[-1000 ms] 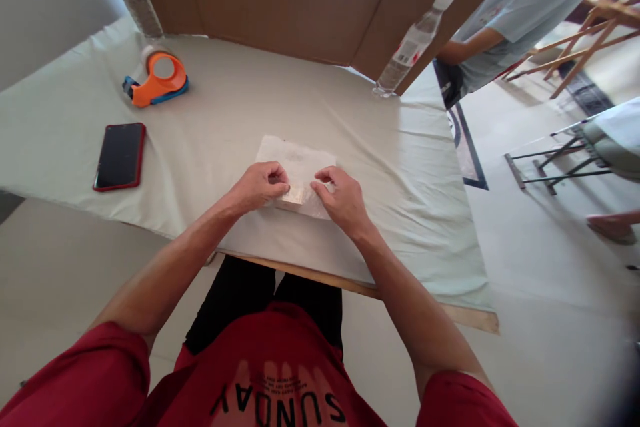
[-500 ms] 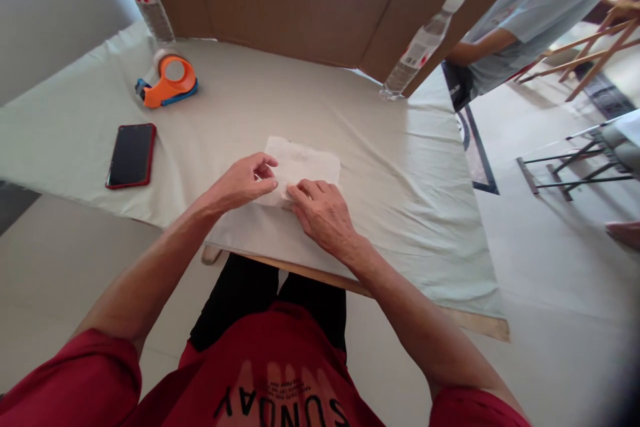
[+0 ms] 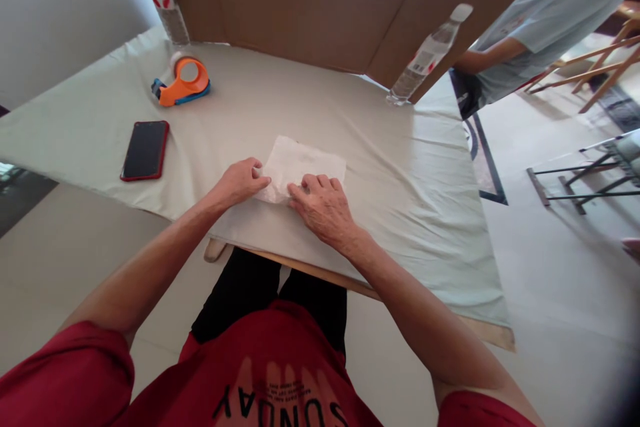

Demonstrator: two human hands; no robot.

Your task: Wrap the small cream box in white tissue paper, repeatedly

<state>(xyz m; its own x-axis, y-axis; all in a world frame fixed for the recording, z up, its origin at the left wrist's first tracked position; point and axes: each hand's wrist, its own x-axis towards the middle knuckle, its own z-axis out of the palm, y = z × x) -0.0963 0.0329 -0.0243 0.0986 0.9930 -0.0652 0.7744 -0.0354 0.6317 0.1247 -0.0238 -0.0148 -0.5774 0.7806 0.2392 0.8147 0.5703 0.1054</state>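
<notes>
A thin white sheet (image 3: 305, 161) that looks like a paper tissue lies on the cloth-covered table in front of me, crumpled along its near edge. My left hand (image 3: 242, 181) is at its left edge, thumb and forefinger pinched on the near-left corner. My right hand (image 3: 326, 208) rests over the near-right part, its fingers curled and the thumb and forefinger closed at the front edge. The palm hides what lies under the right hand.
An orange tape dispenser (image 3: 184, 83) and a phone in a red case (image 3: 145, 150) are at left. Two water bottles (image 3: 165, 0) (image 3: 425, 60) stand by a brown cardboard panel (image 3: 310, 0). A person in a light shirt (image 3: 545, 20) is at right, near folding stools (image 3: 590, 170).
My left hand has moved slightly left, out to the sheet's left edge, and its fingers have closed. My right hand stays near the front edge. The whole view has shifted a little.
</notes>
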